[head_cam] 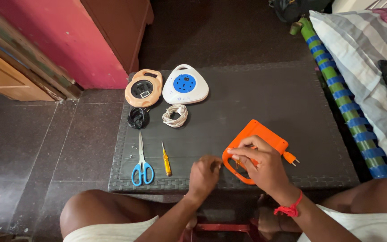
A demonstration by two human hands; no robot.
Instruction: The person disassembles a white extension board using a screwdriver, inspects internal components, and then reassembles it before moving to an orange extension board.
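Note:
An orange extension box [260,137] with a carry handle lies on the dark woven table [256,94], its orange plug [290,157] sticking out at the right. My right hand [258,165] grips the box's handle end, fingers curled over it. My left hand [204,175] rests on the table just left of the box, fingers bent; whether they pinch anything is hidden. A yellow screwdriver [165,159] and blue-handled scissors [142,162] lie to the left of my left hand.
At the table's far left sit a peach round extension reel [144,88], a white and blue extension reel [185,84], a black cable coil [138,118] and a white cable coil [175,115]. A striped pillow and bed edge [359,58] stand on the right.

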